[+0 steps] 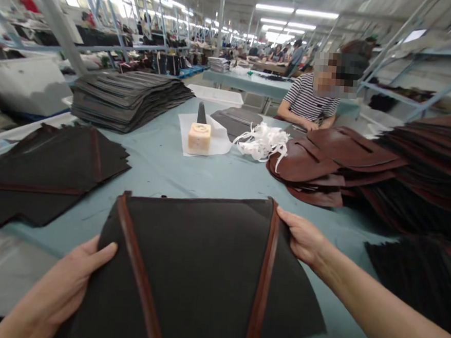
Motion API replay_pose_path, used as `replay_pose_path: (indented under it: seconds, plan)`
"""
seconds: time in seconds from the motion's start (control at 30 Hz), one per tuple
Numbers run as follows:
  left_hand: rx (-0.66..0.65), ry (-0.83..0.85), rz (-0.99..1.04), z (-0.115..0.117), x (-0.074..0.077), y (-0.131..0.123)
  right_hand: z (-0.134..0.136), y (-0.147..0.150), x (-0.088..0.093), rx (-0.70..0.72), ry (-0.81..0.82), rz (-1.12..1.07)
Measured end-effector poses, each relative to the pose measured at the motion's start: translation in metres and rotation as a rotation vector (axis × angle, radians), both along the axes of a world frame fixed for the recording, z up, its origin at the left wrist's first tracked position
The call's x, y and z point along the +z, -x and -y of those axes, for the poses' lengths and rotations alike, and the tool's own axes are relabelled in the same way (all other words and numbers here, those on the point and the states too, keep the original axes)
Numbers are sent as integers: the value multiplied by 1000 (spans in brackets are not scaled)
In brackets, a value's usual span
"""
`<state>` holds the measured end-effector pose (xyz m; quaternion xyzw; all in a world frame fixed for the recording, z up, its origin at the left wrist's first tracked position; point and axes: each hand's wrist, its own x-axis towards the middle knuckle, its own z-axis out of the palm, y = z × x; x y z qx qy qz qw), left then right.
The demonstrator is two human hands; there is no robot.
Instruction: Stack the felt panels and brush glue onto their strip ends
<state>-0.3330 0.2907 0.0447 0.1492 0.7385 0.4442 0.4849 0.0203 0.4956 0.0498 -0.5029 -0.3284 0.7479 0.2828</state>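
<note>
In the head view, a dark panel (199, 270) with brown strips (263, 280) is held at the desk's (159, 167) near side, its left edge clamped in the left hand's (67, 276) grip, its upper right corner in the right hand's (303, 237). Beyond, a yellowish block (199, 139) is set on white paper (220, 143).

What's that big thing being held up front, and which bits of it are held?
A dark panel with two brown strips. The left grip holds its left edge; the right grip holds its upper right corner.

No writing is legible, even atop the yellowish block (198, 141).
</note>
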Motion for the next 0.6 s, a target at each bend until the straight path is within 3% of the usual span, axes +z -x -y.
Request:
replay_pose_path:
  seconds: [0.1, 0.2, 0.3, 0.43, 0.6]
  plan:
    - [-151, 3, 17, -56, -19, -10, -14, -14, -49, 37, -191, 299]
    - [-192, 111, -97, -76, -45, -6, -14, -14, -80, 47, -208, 386]
    - [-146, 119, -119, -73, -54, 0, -7, -12, -87, 75, -213, 351]
    - [-162, 38, -65, -66, -46, -10, -1, -27, -83, 129, -35, 272]
    - [-130, 88, -248, -68, -54, -11, -10, -40, -97, 198, 63, 267]
